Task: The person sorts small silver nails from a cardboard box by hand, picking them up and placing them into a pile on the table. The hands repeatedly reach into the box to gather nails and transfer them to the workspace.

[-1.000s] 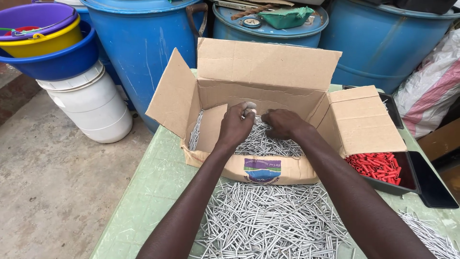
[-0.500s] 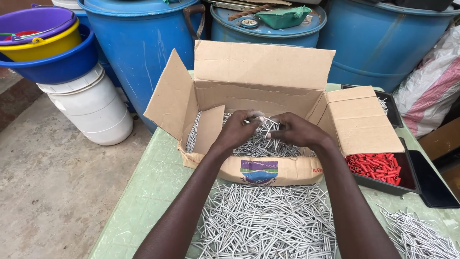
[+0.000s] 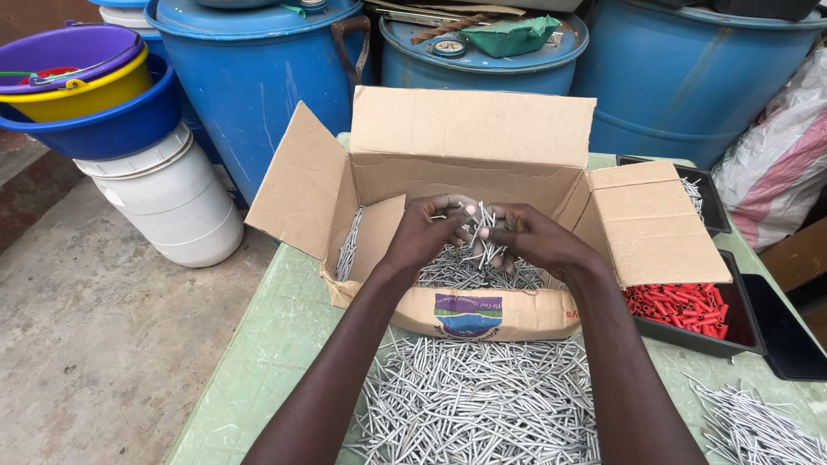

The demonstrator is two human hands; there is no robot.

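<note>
Both hands, the left hand [image 3: 426, 232] and right hand [image 3: 534, 241], are now lifting together a bunch of thin grey metal nails [image 3: 478, 237], clamped between them, above the open brown cardboard box [image 3: 469, 129] on the green tabletop [image 3: 276, 344]; a second ago they were pressing lower.

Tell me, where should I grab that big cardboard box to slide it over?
Probably grip the cardboard box by its two short end walls, low down, one hand from each side. The flaps splay outward and would likely bend, and the nails lie heaped at the bottom, so a low hold seems steadier.
</note>
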